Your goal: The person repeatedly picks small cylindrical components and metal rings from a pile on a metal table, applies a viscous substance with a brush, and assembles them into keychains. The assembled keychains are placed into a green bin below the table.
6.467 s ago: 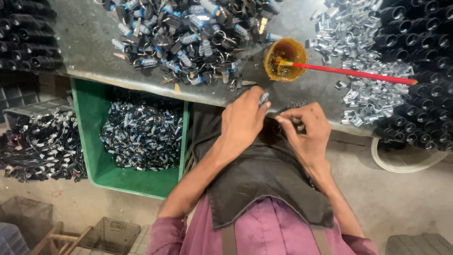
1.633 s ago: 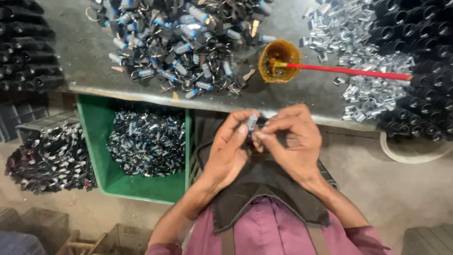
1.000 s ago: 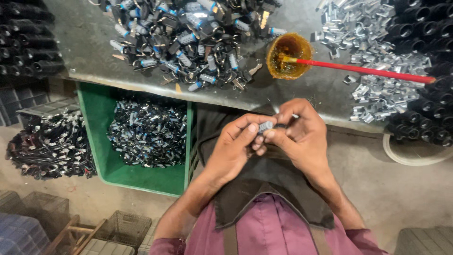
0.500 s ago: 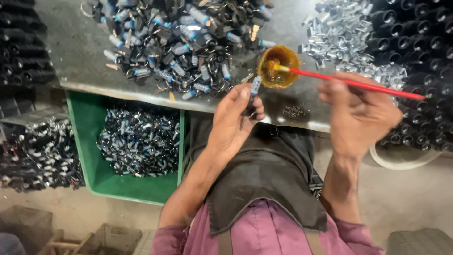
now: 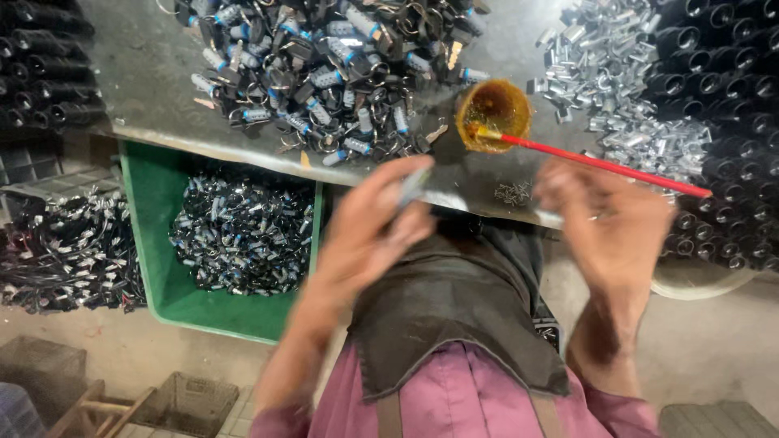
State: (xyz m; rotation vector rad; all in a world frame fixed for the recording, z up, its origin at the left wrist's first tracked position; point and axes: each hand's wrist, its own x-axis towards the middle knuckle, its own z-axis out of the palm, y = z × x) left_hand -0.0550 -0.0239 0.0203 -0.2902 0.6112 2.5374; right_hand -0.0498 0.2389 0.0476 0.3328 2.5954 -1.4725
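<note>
From the head view, both hands were blurred by motion. The left hand (image 5: 369, 231) was curled, its fingers closed around a small silvery-blue cylindrical part (image 5: 412, 185) that stuck up past the fingertips near the front edge of the metal table (image 5: 154, 89). The exact shape of that part could not be made out. The right hand (image 5: 613, 227) was raised just below the red-handled brush (image 5: 600, 165), its fingers loosely bent; whether it pinched anything or touched the handle could not be told, because the blur hid the fingertips.

The brush's bristle end rested in a small orange bowl (image 5: 492, 113) on the table. Left of the bowl lay a heap of dark ringed parts with blue and silver sleeves (image 5: 324, 73). To the right lay a pile of bright silver sleeves (image 5: 625, 105), and beyond it rows of black tubes (image 5: 714, 89), cut off by the frame's edge. A few tiny screws or pins (image 5: 513, 192) sat near the table's front edge, too small to tell apart.

Under the table a green plastic crate (image 5: 150, 235) held more of the dark ringed parts. Left of it was another dark pile (image 5: 65, 255), partly cut off. A dark apron (image 5: 454, 324) over a pink shirt (image 5: 454, 405) filled the lower middle.
</note>
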